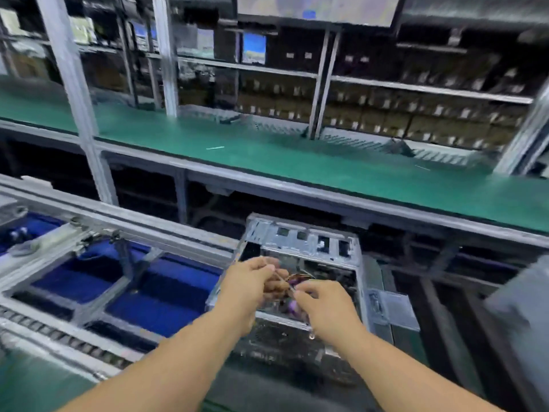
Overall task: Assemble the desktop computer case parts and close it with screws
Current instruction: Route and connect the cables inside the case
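An open metal computer case (300,242) lies in front of me, its inside facing up. Both my hands are over its opening. My left hand (252,281) has its fingers curled round a bundle of coloured cables (292,282) coming out of the case. My right hand (322,304) pinches the same bundle, or a thin tie on it, just to the right. The frame is blurred, so the small parts between my fingers are unclear. No screws or side panel can be made out.
A green-topped workbench (267,156) runs across behind the case, with shelves of boxes beyond it. To the left a metal conveyor frame (98,295) sits over blue trays. A grey object (517,295) stands at the right edge.
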